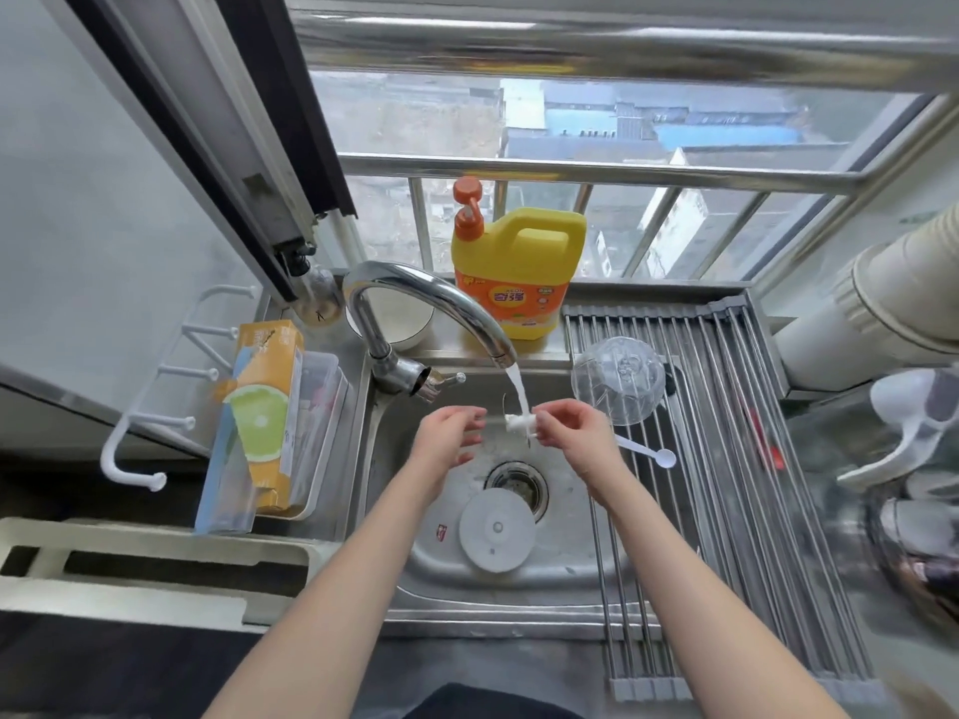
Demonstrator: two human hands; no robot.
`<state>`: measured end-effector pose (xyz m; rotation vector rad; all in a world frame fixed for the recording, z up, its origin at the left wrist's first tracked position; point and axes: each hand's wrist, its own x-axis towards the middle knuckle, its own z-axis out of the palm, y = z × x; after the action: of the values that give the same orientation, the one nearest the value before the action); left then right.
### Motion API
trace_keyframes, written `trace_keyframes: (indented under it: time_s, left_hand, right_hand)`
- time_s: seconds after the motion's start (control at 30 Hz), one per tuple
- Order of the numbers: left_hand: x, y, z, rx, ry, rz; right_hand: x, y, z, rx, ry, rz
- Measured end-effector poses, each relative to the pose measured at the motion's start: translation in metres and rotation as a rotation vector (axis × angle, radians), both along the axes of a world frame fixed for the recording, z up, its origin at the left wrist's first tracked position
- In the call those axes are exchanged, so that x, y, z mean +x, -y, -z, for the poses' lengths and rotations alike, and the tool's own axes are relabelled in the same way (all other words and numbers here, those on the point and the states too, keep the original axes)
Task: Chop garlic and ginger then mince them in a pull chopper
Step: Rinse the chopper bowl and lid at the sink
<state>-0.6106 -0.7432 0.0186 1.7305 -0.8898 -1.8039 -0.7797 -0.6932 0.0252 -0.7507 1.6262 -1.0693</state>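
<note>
Blade insert (520, 424), pull chopper: right hand (568, 428) pinching it under tap stream (516, 389), left hand (450, 432) released beside; wash-up step apparently; next, lid (496, 529) at sink (394, 589) front needs rinsing.

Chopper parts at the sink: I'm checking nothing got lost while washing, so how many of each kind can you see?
Blade unit, under the tap in the right hand: 1
Round lid, in the sink: 1
Clear bowl, on the drying rack: 1
Total: 3

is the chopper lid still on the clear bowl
No, the round white lid lies flat in the sink by the drain, while the clear bowl sits upside down on the drying rack.
</note>
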Motion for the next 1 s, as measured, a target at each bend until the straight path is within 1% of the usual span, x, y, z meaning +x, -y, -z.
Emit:
trace_keyframes:
  time_s: [0.17, 0.33, 0.4, 0.5, 0.63, 0.73, 0.83, 1.0]
  left_hand:
    - [-0.010, -0.002, -0.002, 0.038, -0.038, 0.057]
    - [-0.016, -0.005, -0.003, 0.032, -0.079, 0.056]
    - [-0.018, -0.005, -0.002, -0.020, -0.035, 0.080]
    - [-0.023, -0.005, -0.002, -0.095, 0.051, 0.060]
    - [-0.035, -0.002, -0.006, -0.164, 0.174, 0.024]
    - [-0.042, 0.000, -0.008, -0.153, 0.191, 0.030]
    - [-0.045, 0.001, -0.009, -0.124, 0.187, 0.078]
    - [-0.044, -0.002, -0.008, -0.067, 0.185, 0.192]
  right_hand:
    - [0.003, 0.005, -0.008, -0.024, -0.264, -0.043]
    - [0.011, 0.000, -0.010, -0.078, -0.400, -0.053]
    - [0.013, -0.002, -0.011, -0.079, -0.431, -0.061]
    - [0.014, -0.004, -0.013, -0.117, -0.503, -0.063]
    - [0.016, -0.009, -0.015, -0.227, -0.698, -0.086]
    - [0.017, -0.011, -0.015, -0.288, -0.818, -0.118]
    - [0.015, -0.012, -0.016, -0.329, -0.856, -0.137]
    - [0.015, -0.013, -0.017, -0.326, -0.832, -0.157]
